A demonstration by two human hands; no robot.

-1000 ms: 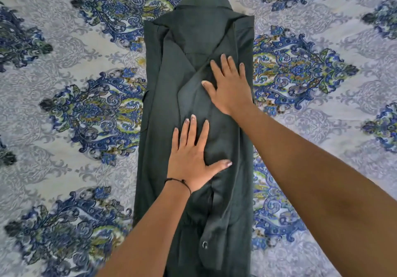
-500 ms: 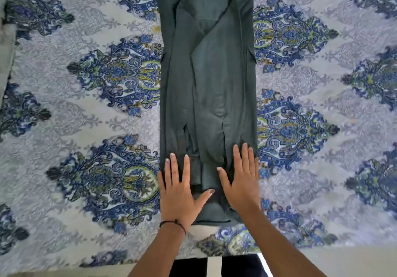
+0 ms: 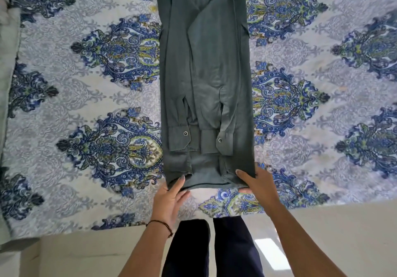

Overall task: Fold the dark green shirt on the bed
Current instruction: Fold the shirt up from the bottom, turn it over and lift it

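Note:
The dark green shirt (image 3: 204, 66) lies on the bed as a long narrow strip, its sides folded in and both sleeves laid down the middle, cuffs with snap buttons near the hem. Its collar end runs off the top of the view. My left hand (image 3: 169, 199) pinches the hem's near left corner, thumb on top of the cloth. My right hand (image 3: 257, 182) grips the near right corner the same way, thumb over the fabric and fingers under it.
The bedsheet (image 3: 86, 104), white-grey with blue paisley medallions, spreads wide on both sides of the shirt. The bed's near edge runs just below my hands. My dark trouser legs (image 3: 214, 246) stand on a pale floor (image 3: 333, 229).
Both hands slid down the shirt from pressing flat on its middle to its near hem. They now grip the two hem corners. My view has pulled back toward the bed's edge.

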